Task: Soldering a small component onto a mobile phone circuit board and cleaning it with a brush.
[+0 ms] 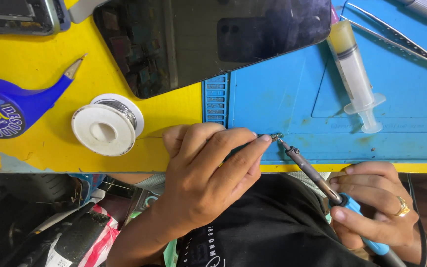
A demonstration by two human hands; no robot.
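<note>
My left hand [208, 173] rests on the front edge of the yellow table [35, 64]. Its fingertips pinch a small metal part [276, 136] on the blue work mat [273, 99]. A thin solder wire [149, 137] runs from the white spool [106, 124] to under this hand. My right hand [371, 207], with a gold ring, grips the blue handle of a soldering iron [312, 170]. The iron's tip touches the small metal part.
A dark-screened phone [208, 39] lies at the back across table and mat. A syringe with yellowish paste [354, 69] and metal tweezers [396, 37] lie on the mat's right. A blue wick dispenser [11, 104] is at left, an opened device [18, 15] top left.
</note>
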